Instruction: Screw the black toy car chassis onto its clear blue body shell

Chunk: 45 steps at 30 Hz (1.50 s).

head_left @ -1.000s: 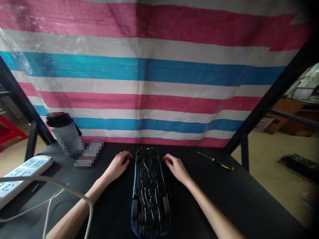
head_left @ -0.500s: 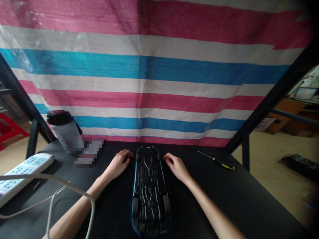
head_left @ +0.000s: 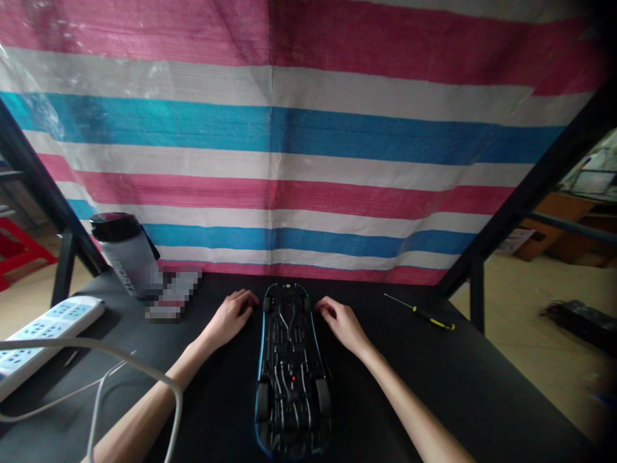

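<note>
A toy car (head_left: 290, 360) with blue edges lies upside down on the black table, its dark underside, wheels and a small red spot facing up. My left hand (head_left: 234, 314) rests on the table just left of the car's far end, fingers loosely bent and thumb apart, holding nothing. On the other side, my right hand (head_left: 339, 319) lies close to the car's right edge with its fingers relaxed and nothing visible in them. Farther right is a screwdriver (head_left: 427, 316) with a black and yellow handle, its thin shaft pointing to the back left.
A grey sports bottle (head_left: 128, 260) stands at the back left beside a blurred flat item (head_left: 176, 292). A white power strip (head_left: 45, 337) lies along the left edge. Its pale cable (head_left: 139, 368) loops above my left forearm. A striped sheet (head_left: 289, 161) hangs behind the table (head_left: 409, 386).
</note>
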Each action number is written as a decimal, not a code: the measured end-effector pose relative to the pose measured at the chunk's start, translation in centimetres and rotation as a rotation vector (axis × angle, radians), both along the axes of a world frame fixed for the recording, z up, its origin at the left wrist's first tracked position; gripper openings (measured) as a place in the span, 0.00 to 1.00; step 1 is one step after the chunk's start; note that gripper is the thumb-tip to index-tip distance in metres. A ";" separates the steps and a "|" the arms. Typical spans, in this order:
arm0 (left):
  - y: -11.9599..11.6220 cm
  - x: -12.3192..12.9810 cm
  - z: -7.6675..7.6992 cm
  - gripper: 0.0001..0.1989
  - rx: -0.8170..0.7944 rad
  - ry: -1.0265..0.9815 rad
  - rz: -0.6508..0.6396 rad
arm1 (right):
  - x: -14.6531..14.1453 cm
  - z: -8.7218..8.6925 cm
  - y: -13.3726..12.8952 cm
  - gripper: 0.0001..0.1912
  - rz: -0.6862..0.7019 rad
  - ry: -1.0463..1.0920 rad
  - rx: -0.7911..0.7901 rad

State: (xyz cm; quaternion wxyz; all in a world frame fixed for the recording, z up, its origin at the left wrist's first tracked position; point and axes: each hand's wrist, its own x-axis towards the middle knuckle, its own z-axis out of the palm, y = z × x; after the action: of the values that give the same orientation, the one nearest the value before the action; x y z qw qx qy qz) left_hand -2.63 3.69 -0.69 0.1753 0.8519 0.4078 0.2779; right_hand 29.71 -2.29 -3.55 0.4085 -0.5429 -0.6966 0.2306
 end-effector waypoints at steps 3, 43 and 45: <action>-0.1 0.0 0.1 0.11 0.001 0.002 -0.001 | 0.0 0.1 -0.1 0.11 0.002 0.000 0.001; -1.2 0.4 0.6 0.11 -0.127 -0.183 -0.017 | -0.6 1.5 -2.9 0.11 0.081 -0.181 -0.016; -1.2 0.6 0.5 0.10 -0.155 -0.239 -0.012 | -0.8 1.9 -3.6 0.13 0.105 -0.219 -0.009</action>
State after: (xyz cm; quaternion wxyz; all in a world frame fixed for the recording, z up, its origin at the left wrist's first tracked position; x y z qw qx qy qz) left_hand -2.03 2.49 -0.18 0.2896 0.7991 0.3990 0.3441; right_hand 28.95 -5.90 -1.69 0.3146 -0.5295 -0.7635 0.1941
